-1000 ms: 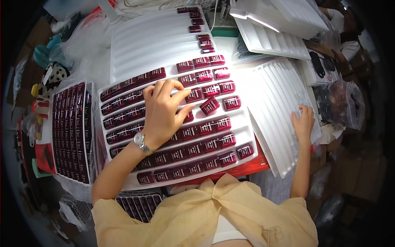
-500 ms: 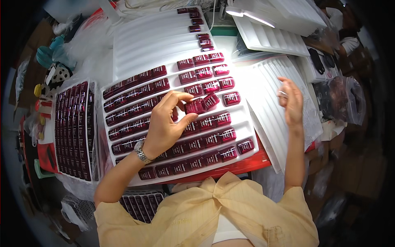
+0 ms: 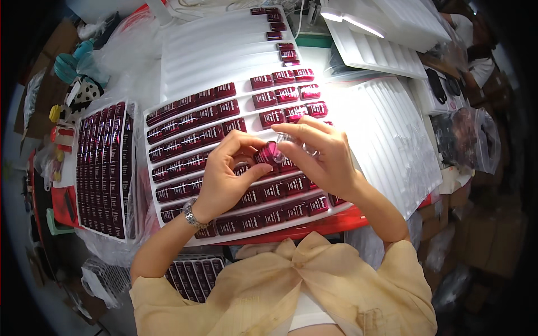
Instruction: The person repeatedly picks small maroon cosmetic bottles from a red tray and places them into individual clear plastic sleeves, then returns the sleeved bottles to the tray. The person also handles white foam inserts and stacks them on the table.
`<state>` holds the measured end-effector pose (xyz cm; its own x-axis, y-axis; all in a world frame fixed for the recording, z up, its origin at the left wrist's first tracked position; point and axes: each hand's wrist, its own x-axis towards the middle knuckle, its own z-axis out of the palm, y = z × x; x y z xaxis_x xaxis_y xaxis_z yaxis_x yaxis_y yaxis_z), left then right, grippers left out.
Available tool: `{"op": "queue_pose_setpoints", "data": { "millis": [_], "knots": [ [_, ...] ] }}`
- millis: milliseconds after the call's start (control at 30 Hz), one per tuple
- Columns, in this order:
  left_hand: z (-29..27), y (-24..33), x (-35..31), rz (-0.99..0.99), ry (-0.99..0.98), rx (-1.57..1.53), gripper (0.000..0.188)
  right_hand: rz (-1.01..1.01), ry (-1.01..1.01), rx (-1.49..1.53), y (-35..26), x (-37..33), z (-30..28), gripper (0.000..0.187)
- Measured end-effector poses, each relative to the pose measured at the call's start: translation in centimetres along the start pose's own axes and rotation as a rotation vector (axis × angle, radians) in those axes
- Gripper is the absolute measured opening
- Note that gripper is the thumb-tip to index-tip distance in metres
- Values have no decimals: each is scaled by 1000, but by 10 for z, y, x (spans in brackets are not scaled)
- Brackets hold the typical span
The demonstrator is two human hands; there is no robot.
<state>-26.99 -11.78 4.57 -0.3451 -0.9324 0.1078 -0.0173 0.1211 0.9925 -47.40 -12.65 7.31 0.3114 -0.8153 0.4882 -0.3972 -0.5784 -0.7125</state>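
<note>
My left hand [image 3: 224, 173], with a metal-banded watch on its wrist, pinches a small dark red bottle [image 3: 265, 153] between thumb and fingers. Close against it, my right hand [image 3: 330, 159] has its thumb and index finger closed on a small clear piece [image 3: 306, 147], which looks like a transparent cap; its exact shape is partly hidden by the fingers. Both hands are held over a white ridged tray [image 3: 243, 103] carrying rows of similar dark red bottles [image 3: 193, 116]. Part of the tray's middle rows is covered by my hands.
Behind lies another white tray [image 3: 213, 47] with several red bottles along its right side. At left stands a tray packed with dark red bottles [image 3: 103, 168]. White ridged trays [image 3: 392, 134] lie at right, near a lit lamp [image 3: 358, 26] and a clear plastic bag [image 3: 471, 137].
My right hand has come in from the right to meet my left hand, and now grips a clear piece beside the bottle. The left hand still holds a red bottle, now turned differently.
</note>
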Motion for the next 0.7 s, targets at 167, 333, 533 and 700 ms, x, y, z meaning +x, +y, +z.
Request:
{"op": "queue_pose_setpoints", "data": {
  "millis": [167,333,533,700],
  "knots": [
    [1,2,-1,-4,-42,-11,34,19,152,18,4,2,12,9],
    [3,-5,-5,-121,-100,-225,34,-40,206,99,3,-4,16,14],
    [1,-6,-4,-155,-140,-223,34,148,151,157,-3,-5,16,16],
    [-1,-2,-2,-66,-126,-193,35,447,-131,368,8,-3,16,12]
  ]
}}
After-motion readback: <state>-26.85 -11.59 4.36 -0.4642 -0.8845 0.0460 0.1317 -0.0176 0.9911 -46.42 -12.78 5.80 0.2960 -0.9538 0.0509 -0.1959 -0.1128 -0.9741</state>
